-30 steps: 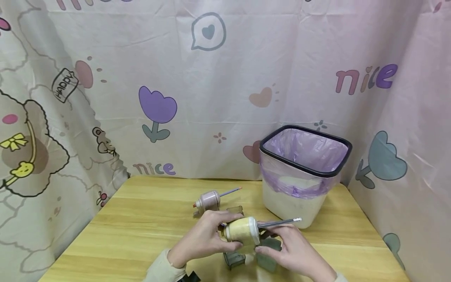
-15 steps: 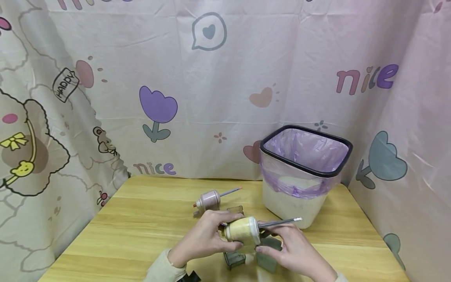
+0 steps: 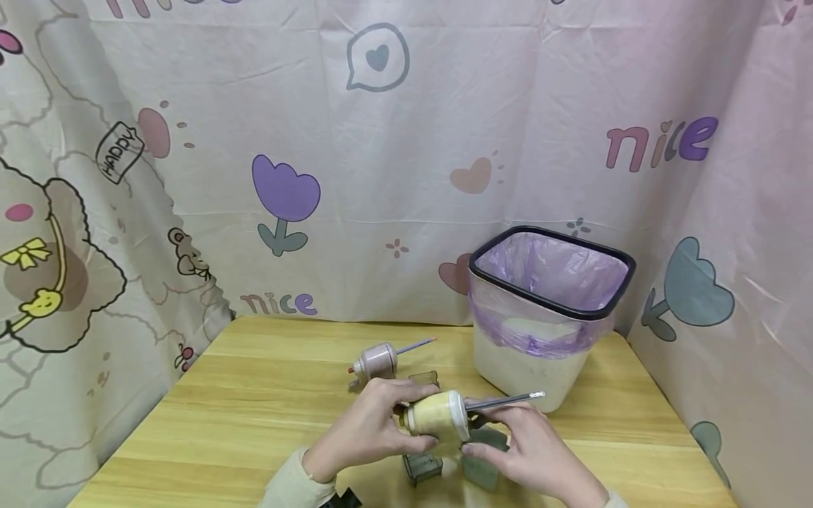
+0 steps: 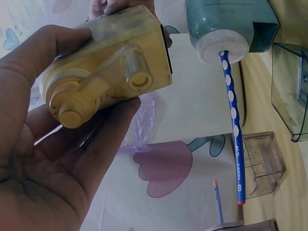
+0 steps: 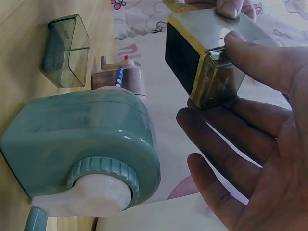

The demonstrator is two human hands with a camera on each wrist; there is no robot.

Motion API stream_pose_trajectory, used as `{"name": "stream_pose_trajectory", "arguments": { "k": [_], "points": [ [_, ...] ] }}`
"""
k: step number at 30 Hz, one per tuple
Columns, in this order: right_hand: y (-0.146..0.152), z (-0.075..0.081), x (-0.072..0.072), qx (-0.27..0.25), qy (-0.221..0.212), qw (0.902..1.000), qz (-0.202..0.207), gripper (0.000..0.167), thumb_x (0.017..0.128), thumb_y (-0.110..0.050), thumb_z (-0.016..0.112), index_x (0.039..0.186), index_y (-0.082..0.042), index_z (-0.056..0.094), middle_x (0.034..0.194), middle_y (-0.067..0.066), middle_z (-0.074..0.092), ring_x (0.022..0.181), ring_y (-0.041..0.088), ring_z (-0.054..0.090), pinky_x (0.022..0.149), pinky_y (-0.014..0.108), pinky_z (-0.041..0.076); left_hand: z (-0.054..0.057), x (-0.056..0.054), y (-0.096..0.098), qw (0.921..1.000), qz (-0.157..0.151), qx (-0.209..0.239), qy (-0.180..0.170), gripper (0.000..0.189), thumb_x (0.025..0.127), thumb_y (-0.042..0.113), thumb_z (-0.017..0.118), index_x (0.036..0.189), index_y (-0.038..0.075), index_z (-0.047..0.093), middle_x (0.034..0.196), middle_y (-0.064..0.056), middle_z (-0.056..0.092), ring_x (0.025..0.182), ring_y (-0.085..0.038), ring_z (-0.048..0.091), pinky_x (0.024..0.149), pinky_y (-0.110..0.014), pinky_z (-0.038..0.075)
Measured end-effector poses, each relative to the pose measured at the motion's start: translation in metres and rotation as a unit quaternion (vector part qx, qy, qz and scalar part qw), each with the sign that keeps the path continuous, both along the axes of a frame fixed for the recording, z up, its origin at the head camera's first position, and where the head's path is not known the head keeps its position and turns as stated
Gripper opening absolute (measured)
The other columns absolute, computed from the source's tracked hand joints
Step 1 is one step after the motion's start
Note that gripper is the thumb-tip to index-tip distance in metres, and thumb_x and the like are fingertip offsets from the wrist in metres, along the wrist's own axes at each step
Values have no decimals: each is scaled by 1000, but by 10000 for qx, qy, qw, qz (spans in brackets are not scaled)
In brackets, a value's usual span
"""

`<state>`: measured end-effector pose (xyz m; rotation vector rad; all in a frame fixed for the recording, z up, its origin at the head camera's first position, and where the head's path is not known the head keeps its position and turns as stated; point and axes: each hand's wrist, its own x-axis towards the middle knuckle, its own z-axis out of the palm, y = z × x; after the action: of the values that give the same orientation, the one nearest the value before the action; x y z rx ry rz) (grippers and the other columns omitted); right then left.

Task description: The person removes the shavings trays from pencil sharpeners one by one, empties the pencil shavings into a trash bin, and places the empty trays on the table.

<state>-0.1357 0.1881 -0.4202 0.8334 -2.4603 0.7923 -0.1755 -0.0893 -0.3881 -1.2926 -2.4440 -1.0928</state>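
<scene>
My left hand point(image 3: 375, 420) grips a yellow crank pencil sharpener point(image 3: 432, 413) above the table. The sharpener's crank point(image 4: 139, 74) faces the left wrist camera. A grey pencil point(image 3: 504, 402) with a white tip sticks out of its front. My right hand point(image 3: 527, 448) is at the front end, thumb and fingers pinching the clear amber drawer point(image 5: 219, 79), which shows at the sharpener's edge. Below the hands stands a teal pencil sharpener point(image 5: 86, 139), partly covered in the head view. A blue pencil with white dots point(image 4: 231, 110) is in its front.
A mauve pencil sharpener point(image 3: 379, 361) holding a blue pencil point(image 3: 416, 346) stands farther back. A smoky green clear drawer point(image 3: 422, 468) and a brownish clear drawer point(image 3: 424, 379) lie on the wooden table point(image 3: 254, 381). A bin point(image 3: 533, 353) with a purple bag stands back right.
</scene>
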Motion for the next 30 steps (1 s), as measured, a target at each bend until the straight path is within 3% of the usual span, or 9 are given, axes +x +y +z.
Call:
{"name": "stream_pose_trajectory", "arguments": {
  "k": [12, 22, 30],
  "points": [
    [-2, 3, 0, 6, -21, 10000, -29, 46, 88, -47, 87, 125, -20, 80, 123, -8, 81, 110, 15, 77, 93, 41, 64, 0, -3, -3, 10000, 30, -33, 71, 54, 80, 22, 93, 131, 12, 77, 111, 3, 81, 84, 3, 59, 71, -14, 55],
    [-8, 2, -2, -76, -208, 9995, 205, 44, 91, -48, 84, 126, -21, 79, 127, -6, 80, 113, 17, 77, 96, 41, 64, -4, -3, -11, 10000, 45, 32, 6, 57, 79, 23, 93, 132, 8, 76, 109, 1, 82, 82, 4, 60, 69, -14, 56],
    [-13, -1, 0, -201, -268, 9993, 145, 44, 92, -46, 84, 126, -19, 79, 125, -6, 80, 114, 16, 76, 97, 39, 64, -2, -5, -12, 9999, -24, 115, 8, 56, 78, 21, 93, 131, 15, 77, 106, 5, 81, 82, 5, 60, 68, -14, 57]
  ]
}}
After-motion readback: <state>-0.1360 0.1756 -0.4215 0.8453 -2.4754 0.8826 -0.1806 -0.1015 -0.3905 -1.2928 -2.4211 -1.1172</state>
